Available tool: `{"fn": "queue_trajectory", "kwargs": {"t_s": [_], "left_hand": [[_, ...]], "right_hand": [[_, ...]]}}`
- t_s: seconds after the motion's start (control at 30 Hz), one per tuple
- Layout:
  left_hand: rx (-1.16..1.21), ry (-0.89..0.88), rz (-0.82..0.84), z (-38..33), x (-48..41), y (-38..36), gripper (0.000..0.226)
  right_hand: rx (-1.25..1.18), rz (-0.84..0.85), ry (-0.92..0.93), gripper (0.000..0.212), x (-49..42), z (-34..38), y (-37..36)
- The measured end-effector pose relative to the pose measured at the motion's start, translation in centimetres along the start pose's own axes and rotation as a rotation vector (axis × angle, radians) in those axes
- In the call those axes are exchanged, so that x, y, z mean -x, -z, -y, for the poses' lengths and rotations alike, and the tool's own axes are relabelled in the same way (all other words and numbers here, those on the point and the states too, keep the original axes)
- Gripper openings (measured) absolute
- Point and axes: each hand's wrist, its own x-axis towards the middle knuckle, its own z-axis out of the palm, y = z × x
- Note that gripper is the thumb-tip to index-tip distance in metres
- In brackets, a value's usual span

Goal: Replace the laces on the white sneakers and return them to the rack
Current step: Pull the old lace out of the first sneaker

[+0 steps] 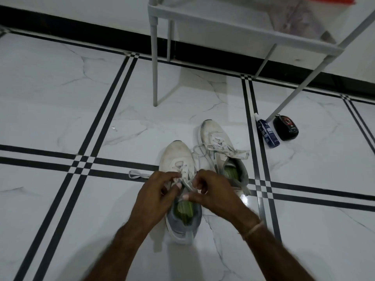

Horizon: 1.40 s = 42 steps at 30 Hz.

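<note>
Left hand (156, 191) and right hand (211, 189) meet over the near sneaker (180, 191), each pinching its lace (187, 184) at the upper eyelets, apparently; fingers hide the exact grip. The second sneaker (221, 153) lies at two o'clock, laced. White marble floor (60, 98); grey rack (223, 27) at twelve, with a bottle (266, 131) and black tin (285, 127) by its leg.

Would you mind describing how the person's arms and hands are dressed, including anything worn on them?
Both forearms are bare, with no sleeves in view. The left hand has no glove, ring or watch that I can see. The right hand is also ungloved, and a thin, light-coloured band circles its wrist.
</note>
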Motion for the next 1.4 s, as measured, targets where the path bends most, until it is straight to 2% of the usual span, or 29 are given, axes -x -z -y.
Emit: {"fn": "queue_trajectory", "kwargs": {"t_s": [0.07,0.2,0.27,0.33,0.37,0.53,0.7,0.73,0.77,0.83,0.87,0.9,0.93,1.0,1.13,1.2,1.27,1.3,1.33,1.37,1.4], "left_hand": [[-0.024,0.006,0.0,-0.1,-0.3,0.0,0.025],[-0.134,-0.041,-0.019,-0.8,-1.1,0.1,0.023],[-0.139,0.006,-0.047,-0.4,-0.9,0.5,0.017],[0.051,0.124,-0.053,0.2,-0.2,0.8,0.017],[0.097,0.148,-0.046,0.3,0.3,0.8,0.018],[-0.233,-0.09,-0.044,-1.0,0.6,-0.6,0.031],[-0.372,-0.061,-0.043,-2.0,-1.1,-0.9,0.005],[-0.279,-0.028,-0.052,-1.8,-1.2,-1.1,0.005],[-0.019,0.095,-0.077,-1.7,-1.5,-1.2,0.009],[0.608,0.456,-0.125,-1.8,-2.0,-1.2,0.02],[0.777,0.549,-0.135,-1.6,-1.9,-1.2,0.021],[0.767,0.55,-0.127,-1.4,-1.8,-1.1,0.019],[0.646,0.464,-0.085,-1.2,-1.7,-1.2,0.014],[0.321,0.202,0.011,-1.0,-1.3,-1.0,0.006],[-0.013,-0.076,0.125,-0.6,-2.6,0.2,0.012],[-0.194,-0.139,0.234,-0.7,-3.2,0.7,0.02],[-0.347,-0.126,0.284,-1.0,-3.4,0.5,0.021],[-0.311,-0.047,0.23,-1.4,-3.3,0.2,0.021],[-0.108,0.096,0.135,-1.9,-3.3,0.0,0.022],[0.208,0.291,0.013,-2.5,-3.4,0.1,0.026],[0.645,0.483,-0.112,-3.3,-3.4,0.5,0.031]], "right_hand": [[0.017,-0.009,0.008,0.041,0.6,-0.3,-1.4],[0.11,-0.173,0.014,0.015,0.2,-0.1,-2.9],[-0.073,-0.218,-0.101,0.028,0.2,-1.3,-3.2],[-0.32,-0.215,-0.228,0.031,0.7,-2.5,-3.4],[-0.362,-0.216,-0.234,0.03,0.9,-2.7,-3.6],[-0.287,-0.268,-0.126,0.018,0.5,-2.0,-4.2],[-0.332,-0.252,-0.167,0.031,0.6,-1.9,-4.1],[-0.377,-0.255,-0.194,0.035,0.7,-2.0,-4.1],[-0.429,-0.254,-0.228,0.038,0.7,-2.1,-4.1],[-0.49,-0.248,-0.281,0.04,0.6,-2.5,-4.3],[-0.498,-0.247,-0.291,0.039,0.6,-2.5,-4.4],[-0.498,-0.252,-0.288,0.04,0.7,-2.5,-4.6],[-0.488,-0.259,-0.278,0.041,0.7,-2.5,-4.7],[-0.463,-0.267,-0.272,0.042,0.8,-2.5,-4.9],[-0.45,-0.252,-0.281,0.042,1.1,-2.9,-4.9],[-0.456,-0.241,-0.278,0.04,1.2,-2.8,-5.0],[-0.466,-0.233,-0.275,0.035,1.4,-2.7,-5.1],[-0.47,-0.231,-0.273,0.032,1.4,-2.7,-5.1],[-0.481,-0.231,-0.274,0.029,1.4,-2.7,-5.0],[-0.498,-0.228,-0.276,0.027,1.5,-2.7,-5.0],[-0.517,-0.224,-0.278,0.027,1.5,-2.7,-5.0]]}}
